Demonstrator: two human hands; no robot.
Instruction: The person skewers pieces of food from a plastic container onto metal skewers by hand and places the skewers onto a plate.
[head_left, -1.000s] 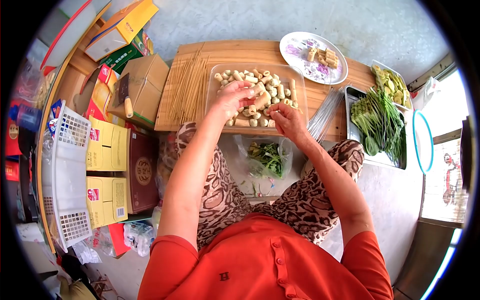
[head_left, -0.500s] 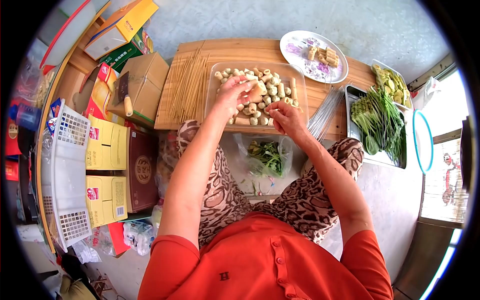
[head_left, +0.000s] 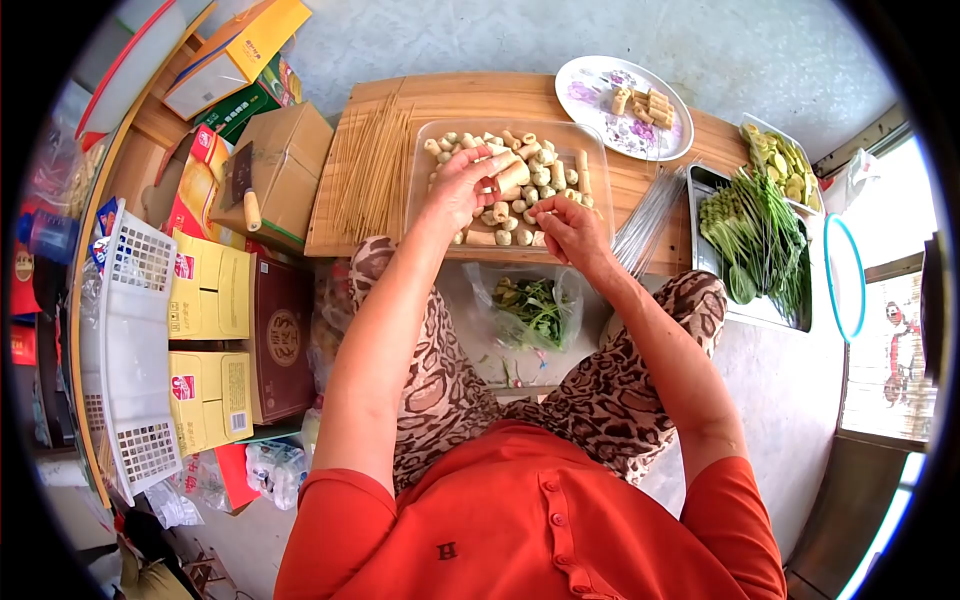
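A roll [head_left: 513, 174] is grasped by the fingers of the left hand [head_left: 468, 186] over the tub [head_left: 598, 168], where balls [head_left: 541, 177] and more rolls [head_left: 583, 172] are heaped. The right hand's [head_left: 570, 230] thumb and forefinger are brought together over the near right part; whether anything is pinched cannot be told. Skewers [head_left: 368, 170] are spread to the left, metal rods [head_left: 648, 225] to the right.

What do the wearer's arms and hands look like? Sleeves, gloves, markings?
Short red sleeves, ending above the elbows; forearms bare. Left hand and right hand ungloved, no watch or cables visible. Sleeves look plain; the red shirt has a dark H-like mark and a buttoned front.
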